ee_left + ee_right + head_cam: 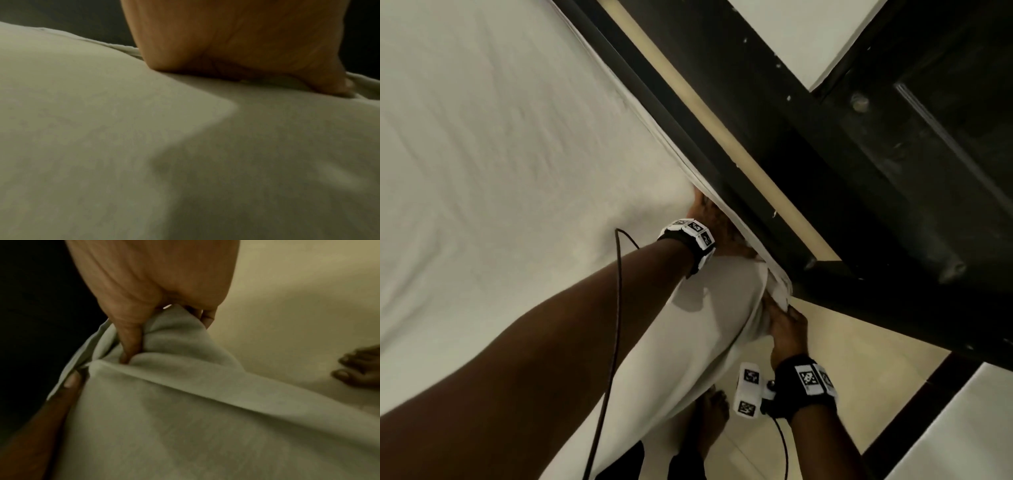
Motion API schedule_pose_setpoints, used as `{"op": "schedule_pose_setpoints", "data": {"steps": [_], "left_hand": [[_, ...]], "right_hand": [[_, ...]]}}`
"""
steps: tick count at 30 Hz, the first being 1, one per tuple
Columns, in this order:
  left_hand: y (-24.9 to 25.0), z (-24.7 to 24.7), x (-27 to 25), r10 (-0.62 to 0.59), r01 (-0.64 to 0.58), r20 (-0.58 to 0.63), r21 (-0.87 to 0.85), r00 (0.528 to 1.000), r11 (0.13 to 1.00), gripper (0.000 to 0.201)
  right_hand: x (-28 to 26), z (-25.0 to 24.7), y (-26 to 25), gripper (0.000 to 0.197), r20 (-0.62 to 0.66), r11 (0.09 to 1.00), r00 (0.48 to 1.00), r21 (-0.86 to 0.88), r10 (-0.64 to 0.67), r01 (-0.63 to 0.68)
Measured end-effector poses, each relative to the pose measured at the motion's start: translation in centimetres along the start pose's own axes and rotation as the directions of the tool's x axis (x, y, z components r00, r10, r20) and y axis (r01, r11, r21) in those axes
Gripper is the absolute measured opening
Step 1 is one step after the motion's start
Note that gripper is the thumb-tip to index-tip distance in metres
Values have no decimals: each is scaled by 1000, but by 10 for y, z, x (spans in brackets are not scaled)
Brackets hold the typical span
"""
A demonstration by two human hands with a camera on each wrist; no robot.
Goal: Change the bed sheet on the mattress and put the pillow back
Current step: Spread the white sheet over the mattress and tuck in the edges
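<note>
A white bed sheet covers the mattress, which fills the left of the head view. At the mattress corner my left hand presses down into the gap beside the dark bed frame. Its palm rests on the sheet, and its fingers are mostly hidden behind the edge. Below the corner my right hand grips a bunched fold of the hanging sheet. The right wrist view shows the right hand with fingers curled into the cloth. No pillow is in view.
The bed frame runs diagonally from top centre to the right. A dark wooden panel stands behind it. Cream floor tiles lie at lower right. My bare foot stands close to the bed. A wrist cable hangs over my left forearm.
</note>
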State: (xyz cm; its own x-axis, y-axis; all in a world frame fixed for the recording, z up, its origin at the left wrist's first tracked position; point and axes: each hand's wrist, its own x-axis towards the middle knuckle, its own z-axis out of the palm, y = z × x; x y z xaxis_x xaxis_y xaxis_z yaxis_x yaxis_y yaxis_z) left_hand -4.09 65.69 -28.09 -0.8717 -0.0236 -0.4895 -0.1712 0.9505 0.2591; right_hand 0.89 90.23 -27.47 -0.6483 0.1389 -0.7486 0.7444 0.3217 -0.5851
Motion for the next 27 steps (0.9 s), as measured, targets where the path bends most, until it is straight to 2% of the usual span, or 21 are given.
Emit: {"op": "schedule_pose_setpoints", "data": {"steps": [2, 4, 7, 9, 12, 14, 16, 19, 20, 23, 24, 25, 26, 27], "left_hand": [[1, -2, -2, -6, 6, -3, -15, 1000, 1000, 129], [1, -5, -3, 5, -5, -7, 7, 1000, 1000, 136], [-2, -6, -5, 58, -59, 10, 75, 998, 995, 139], [-2, -6, -6, 80, -81, 7, 73, 997, 994, 137], [0, -3, -6, 82, -81, -16, 49, 997, 996, 137], [1, -1, -6, 67, -65, -23, 64, 998, 996, 140], [1, 2, -5, 48, -45, -42, 79, 998, 996, 142], [-1, 4, -3, 44, -40, -43, 90, 998, 995, 142], [-1, 4, -3, 45, -43, -29, 89, 999, 995, 141], [-1, 6, -4, 49, -47, -27, 90, 998, 995, 140], [0, 4, -6, 49, -46, -30, 97, 998, 994, 139], [1, 2, -6, 45, -42, -28, 97, 999, 994, 139], [1, 0, -7, 36, -34, -28, 94, 999, 995, 140], [2, -2, -9, 30, -26, -33, 98, 999, 995, 140]], "right_hand": [[1, -6, -5, 31, -16, 997, 999, 66, -44, 45], [5, -12, -5, 34, -126, 991, 987, 80, -97, 107], [9, -11, 0, 26, -251, 986, 954, 3, -162, 168], [13, -7, 4, 32, -315, 990, 938, -50, -144, 135], [21, -6, 6, 38, -431, 999, 901, -44, -46, 30], [27, -4, 0, 29, -399, 997, 914, -44, -73, 61], [33, 3, -4, 32, -341, 994, 939, -112, -40, 2], [36, 14, -2, 38, -331, 970, 944, -232, -9, -72], [36, 16, -2, 45, -324, 959, 946, -262, 14, -104], [38, 3, 0, 94, -260, 867, 934, -370, 247, -332], [33, -2, -3, 102, -253, 845, 928, -398, 272, -356], [22, -6, -5, 99, -267, 860, 941, -407, 209, -307], [5, -10, -7, 85, -295, 889, 954, -421, 55, -182], [-15, -12, -8, 62, -313, 898, 939, -439, -144, -9]]}}
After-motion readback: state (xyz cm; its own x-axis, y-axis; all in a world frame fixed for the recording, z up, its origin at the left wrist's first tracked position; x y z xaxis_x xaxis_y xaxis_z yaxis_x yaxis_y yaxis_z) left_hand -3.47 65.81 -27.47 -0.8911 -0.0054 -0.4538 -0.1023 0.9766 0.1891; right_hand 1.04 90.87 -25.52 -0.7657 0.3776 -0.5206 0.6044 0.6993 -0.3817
